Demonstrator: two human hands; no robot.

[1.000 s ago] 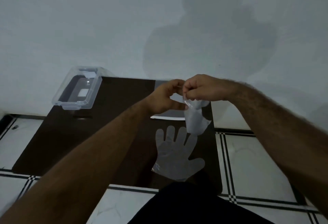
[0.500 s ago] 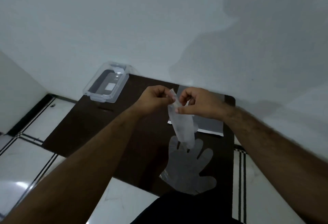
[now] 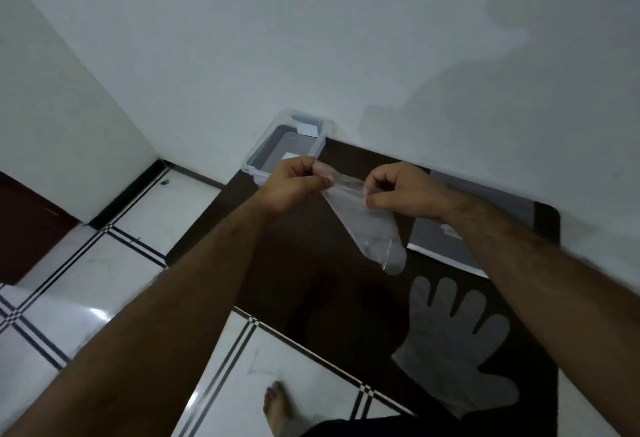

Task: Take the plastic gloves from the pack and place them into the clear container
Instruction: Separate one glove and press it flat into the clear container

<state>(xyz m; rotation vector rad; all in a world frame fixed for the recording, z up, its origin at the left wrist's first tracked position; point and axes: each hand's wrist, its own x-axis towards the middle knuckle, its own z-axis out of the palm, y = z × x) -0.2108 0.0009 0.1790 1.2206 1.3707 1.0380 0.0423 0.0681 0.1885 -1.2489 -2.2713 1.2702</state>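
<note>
My left hand (image 3: 294, 185) and my right hand (image 3: 401, 192) each pinch one top corner of a folded plastic glove (image 3: 370, 232), which hangs stretched between them above the dark table (image 3: 311, 281). A second plastic glove (image 3: 453, 343) lies flat and spread out on the table at the lower right. The pack (image 3: 446, 246) lies flat on the table behind my right wrist, partly hidden by my forearm. The clear container (image 3: 287, 146) stands open at the table's far left corner against the wall, just beyond my left hand.
A white wall runs behind the table. White floor tiles with dark lines (image 3: 121, 263) lie to the left and in front. A bare foot (image 3: 280, 409) shows at the bottom near the table's front edge.
The view has swung left and tilted. My hands have moved apart, stretching the glove's top edge open between them; a second ago they were close together.
</note>
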